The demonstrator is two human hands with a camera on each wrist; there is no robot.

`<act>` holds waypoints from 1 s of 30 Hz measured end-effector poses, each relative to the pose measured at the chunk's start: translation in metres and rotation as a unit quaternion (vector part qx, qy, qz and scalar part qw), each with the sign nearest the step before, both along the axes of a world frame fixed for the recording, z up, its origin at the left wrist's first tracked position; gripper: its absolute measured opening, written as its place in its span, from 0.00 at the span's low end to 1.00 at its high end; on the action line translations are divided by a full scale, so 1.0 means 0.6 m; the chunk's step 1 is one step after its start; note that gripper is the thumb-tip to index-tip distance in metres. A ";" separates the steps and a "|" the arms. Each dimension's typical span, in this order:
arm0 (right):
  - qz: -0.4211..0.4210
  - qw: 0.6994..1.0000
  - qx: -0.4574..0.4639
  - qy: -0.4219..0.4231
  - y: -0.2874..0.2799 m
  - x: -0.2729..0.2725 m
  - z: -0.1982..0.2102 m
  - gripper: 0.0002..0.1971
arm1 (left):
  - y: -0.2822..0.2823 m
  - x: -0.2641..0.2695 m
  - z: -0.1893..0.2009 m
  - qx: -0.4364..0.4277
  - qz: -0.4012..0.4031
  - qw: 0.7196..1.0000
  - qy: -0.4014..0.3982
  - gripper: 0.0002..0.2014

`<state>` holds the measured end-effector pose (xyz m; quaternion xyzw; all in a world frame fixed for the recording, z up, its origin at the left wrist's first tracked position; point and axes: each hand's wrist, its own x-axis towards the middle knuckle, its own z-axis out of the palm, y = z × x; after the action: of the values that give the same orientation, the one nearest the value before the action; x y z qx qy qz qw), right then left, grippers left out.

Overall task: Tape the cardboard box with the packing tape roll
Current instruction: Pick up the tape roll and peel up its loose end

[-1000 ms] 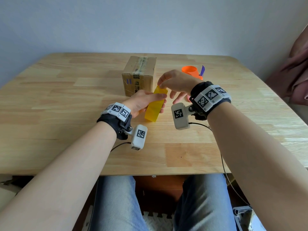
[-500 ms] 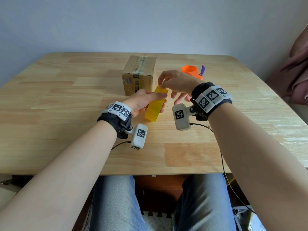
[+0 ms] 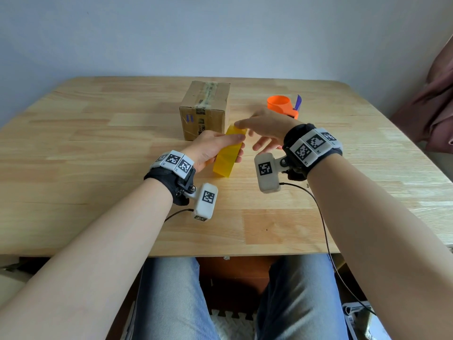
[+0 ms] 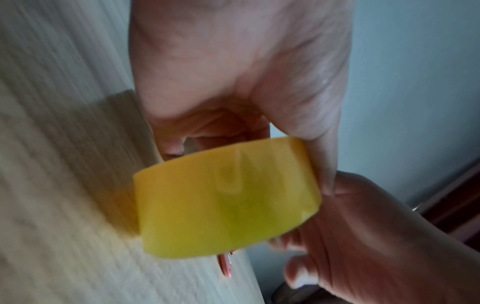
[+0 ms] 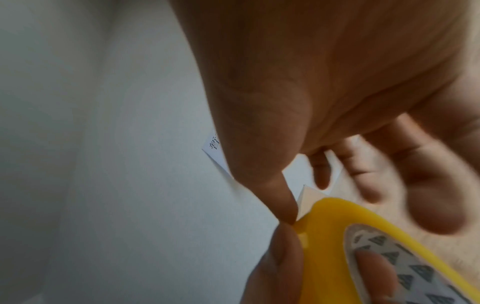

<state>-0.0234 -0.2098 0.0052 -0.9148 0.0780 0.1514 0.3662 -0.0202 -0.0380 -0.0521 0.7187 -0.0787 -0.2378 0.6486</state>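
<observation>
Packing tape roll [image 3: 227,153] standing on edge on table [image 3: 98,168] near cardboard box [image 3: 204,110], being gripped by left hand [image 3: 210,150]; right hand [image 3: 266,128] touching rim, fingers loosely spread, holding nothing.

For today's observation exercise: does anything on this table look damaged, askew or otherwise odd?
Yes: the cardboard box already carries wrinkled old tape along its top seam, uneven and puckered. Otherwise nothing stands out; the left hand holds the yellow tape roll on edge.

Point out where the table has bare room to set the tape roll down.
Bare wood lies left of the cardboard box out to the table edge, and along the near edge beneath both forearms. It is crowded between the box, the tape roll and the orange dispenser.
</observation>
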 end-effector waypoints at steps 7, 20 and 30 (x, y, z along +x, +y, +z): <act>0.003 0.975 0.221 -0.013 -0.011 -0.010 -0.057 0.29 | -0.008 -0.008 -0.016 -0.035 -0.015 0.999 -0.012 0.09; 0.018 0.964 0.216 -0.156 -0.005 -0.010 -0.115 0.31 | 0.013 0.018 -0.003 0.072 0.103 0.971 -0.202 0.18; 0.016 0.951 0.214 -0.224 -0.008 0.008 -0.134 0.12 | 0.007 0.053 -0.032 0.037 0.151 0.970 -0.188 0.12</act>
<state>-0.0189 -0.2145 -0.0754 -0.8263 -0.0549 -0.0381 0.5592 0.0119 -0.0336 -0.0713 0.7773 -0.0809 -0.0003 0.6239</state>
